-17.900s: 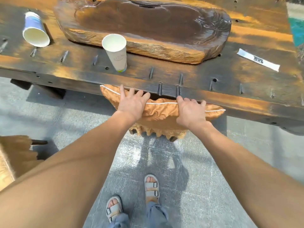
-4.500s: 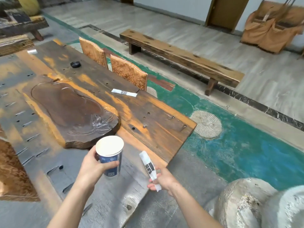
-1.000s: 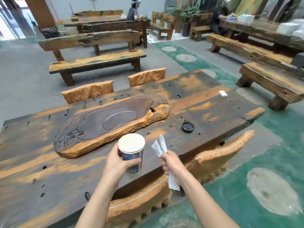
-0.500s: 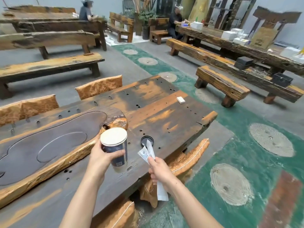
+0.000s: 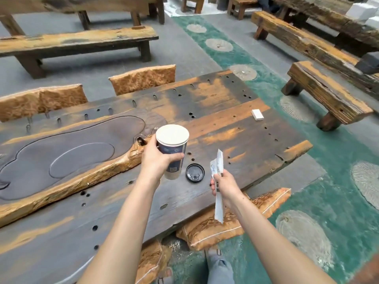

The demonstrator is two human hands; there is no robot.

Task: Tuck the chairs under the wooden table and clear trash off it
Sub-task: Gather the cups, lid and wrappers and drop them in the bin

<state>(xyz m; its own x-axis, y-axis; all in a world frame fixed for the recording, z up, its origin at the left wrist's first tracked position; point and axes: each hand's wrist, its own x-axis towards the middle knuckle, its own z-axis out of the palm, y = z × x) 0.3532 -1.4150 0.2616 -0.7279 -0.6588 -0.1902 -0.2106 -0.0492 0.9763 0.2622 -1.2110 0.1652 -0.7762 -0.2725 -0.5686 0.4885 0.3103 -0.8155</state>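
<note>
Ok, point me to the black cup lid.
The black cup lid lies flat on the wooden table, between the paper cup and wrappers.

Grey paved floor spreads around me, with a green strip on my right. Rough wooden benches stand far left and right.

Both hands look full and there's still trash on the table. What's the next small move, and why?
Probably bring the right hand, already pinching paper wrappers, down onto the black lid lying on the table just left of it. The left hand holds the cup, and the small white box lies farther off.
</note>
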